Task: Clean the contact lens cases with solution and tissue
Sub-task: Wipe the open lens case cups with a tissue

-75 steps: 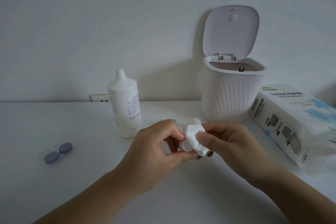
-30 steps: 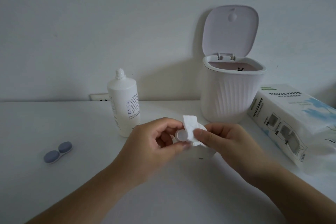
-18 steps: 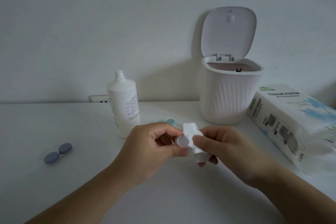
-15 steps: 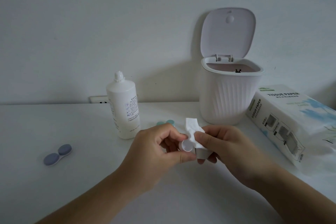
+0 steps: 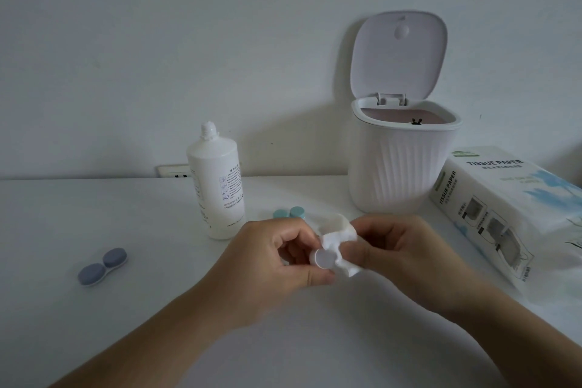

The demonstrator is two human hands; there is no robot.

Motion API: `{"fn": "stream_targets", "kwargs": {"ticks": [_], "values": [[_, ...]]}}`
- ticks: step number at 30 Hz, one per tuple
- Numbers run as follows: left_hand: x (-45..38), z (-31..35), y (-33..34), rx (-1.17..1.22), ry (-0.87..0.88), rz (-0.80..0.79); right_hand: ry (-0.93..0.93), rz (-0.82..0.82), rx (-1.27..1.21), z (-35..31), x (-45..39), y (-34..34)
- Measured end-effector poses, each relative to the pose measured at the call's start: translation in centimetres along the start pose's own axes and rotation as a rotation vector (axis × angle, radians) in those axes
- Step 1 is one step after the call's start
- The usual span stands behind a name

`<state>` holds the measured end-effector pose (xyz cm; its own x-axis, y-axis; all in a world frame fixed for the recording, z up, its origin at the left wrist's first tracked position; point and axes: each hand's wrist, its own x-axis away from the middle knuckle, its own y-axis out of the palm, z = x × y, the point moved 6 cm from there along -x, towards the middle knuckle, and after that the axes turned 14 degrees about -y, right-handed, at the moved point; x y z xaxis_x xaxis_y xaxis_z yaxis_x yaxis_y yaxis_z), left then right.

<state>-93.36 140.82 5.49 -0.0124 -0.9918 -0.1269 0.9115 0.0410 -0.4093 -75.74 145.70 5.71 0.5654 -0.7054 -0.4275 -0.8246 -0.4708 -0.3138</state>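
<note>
Head view: both hands meet above the middle of the white surface [image 5: 94, 340], a little toward its near edge. The left hand [image 5: 267, 264] has its fingers curled, thumb and forefinger pinching a small round white lens case piece [image 5: 324, 258] whose flat circular face is turned toward the camera. The right hand [image 5: 396, 249] has its fingers curled round a crumpled white tissue [image 5: 338, 231], which is pressed against the white piece and wraps over its top and right side. Behind the hands, toward the far edge, a pair of teal caps [image 5: 289, 213] sits on the surface, partly hidden by the left hand. A blue-grey lens case [image 5: 102, 266] with both lids on lies well apart near the left edge. A white solution bottle [image 5: 217, 186] stands upright left of centre, close to the far edge; whether a cap covers its nozzle cannot be told. A ribbed white bin [image 5: 400, 170] stands by the far edge right of centre, with its lid [image 5: 398, 57] raised against the wall. A pack of tissue paper [image 5: 504, 208] lies along the right edge, just beside the bin.
</note>
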Motion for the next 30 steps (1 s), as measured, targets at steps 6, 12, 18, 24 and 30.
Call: {"fn": "stream_targets", "kwargs": {"ticks": [6, 12, 18, 24, 30], "values": [[-0.1, -0.2, -0.3, 0.119, -0.044, -0.027, -0.109, 0.153, 0.006, -1.1, -0.2, -1.3], [-0.7, -0.1, -1.7, 0.198, -0.060, 0.000, -0.079, 0.252, 0.473, -0.1, 0.0, -4.8], [-1.1, -0.7, -2.8, 0.274, -0.129, 0.030, -0.020, 0.110, 0.673, 0.6, -0.2, -4.8], [-1.3, -1.0, -2.8, 0.270, -0.154, 0.020, 0.028, 0.027, 0.783, 0.9, -0.2, -4.5], [-1.5, -1.3, -2.8, 0.269, -0.163, 0.018, 0.078, -0.146, 0.954, 1.1, 0.1, -4.1]]}}
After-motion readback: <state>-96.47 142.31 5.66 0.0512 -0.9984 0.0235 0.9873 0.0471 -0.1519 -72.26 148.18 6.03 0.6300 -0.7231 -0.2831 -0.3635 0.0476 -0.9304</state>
